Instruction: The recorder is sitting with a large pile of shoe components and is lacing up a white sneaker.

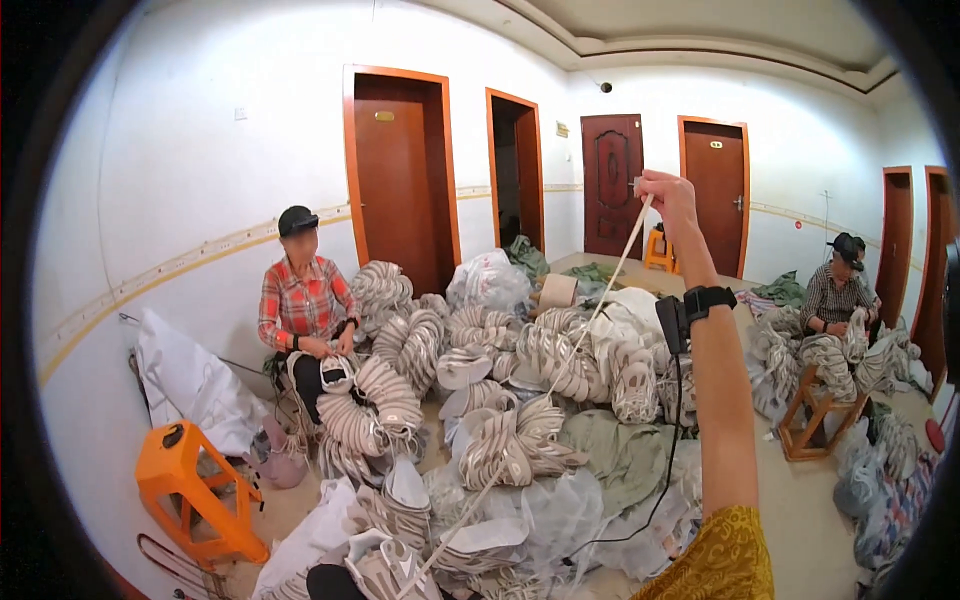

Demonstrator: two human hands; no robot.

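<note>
My right hand [665, 195] is raised high in front of me, fingers closed on the end of a long off-white shoelace [621, 258]. The lace runs taut and slanting down to the lower left, toward a beige and white shoe upper [385, 562] at the bottom edge. Whether it is threaded through that upper's eyelets is too small to tell. A black strap with a small box [676, 322] sits on my right wrist, and a black cable hangs from it. My left hand is out of sight.
Bundled shoe uppers [505, 445] and plastic bags [565, 515] cover the floor ahead. An orange stool [190, 490] stands at left. A person in a plaid shirt [300, 300] handles uppers there; other people work at right behind a wooden stool [818, 415].
</note>
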